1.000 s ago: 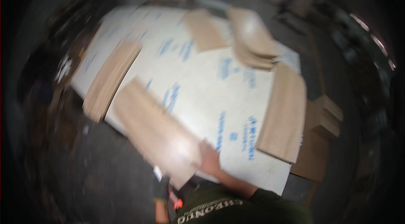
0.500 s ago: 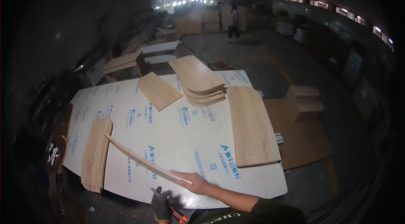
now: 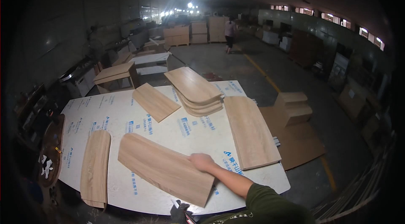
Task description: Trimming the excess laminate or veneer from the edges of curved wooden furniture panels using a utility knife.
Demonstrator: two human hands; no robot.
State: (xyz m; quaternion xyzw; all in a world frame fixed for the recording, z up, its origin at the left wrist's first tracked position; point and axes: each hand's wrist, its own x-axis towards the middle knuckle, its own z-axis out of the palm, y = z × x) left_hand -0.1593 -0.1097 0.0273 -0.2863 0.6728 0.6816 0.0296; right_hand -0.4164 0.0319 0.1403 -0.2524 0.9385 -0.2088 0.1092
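Note:
A wood-grain panel [image 3: 164, 167] with a curved edge lies at a slant across the near middle of the worktable [image 3: 126, 201], its broad face up. My bare right hand [image 3: 201, 163] is closed over its far edge, toward the right end. At the table's near edge, just below the panel, my left hand [image 3: 180, 212] wears a dark glove. It is closed around a hand tool [image 3: 190, 219] with a red-and-black handle; a flat pale metal end shows by the fingers. The tool's exact kind is unclear, and the picture's lower edge cuts off part of it.
Panels lie at the left [image 3: 96, 167] and right [image 3: 251, 133]; a smaller board [image 3: 156, 101] and a curved-panel stack [image 3: 194, 87] are farther back. Wooden pieces [image 3: 292, 108] stand on brown sheeting [image 3: 312, 148] beyond the right edge. A person [image 3: 230, 36] is in the background.
The panel, earlier held up on edge, now shows its broad face on the table. My right hand has moved to its far edge. The left hand has shifted right. The view has tilted up.

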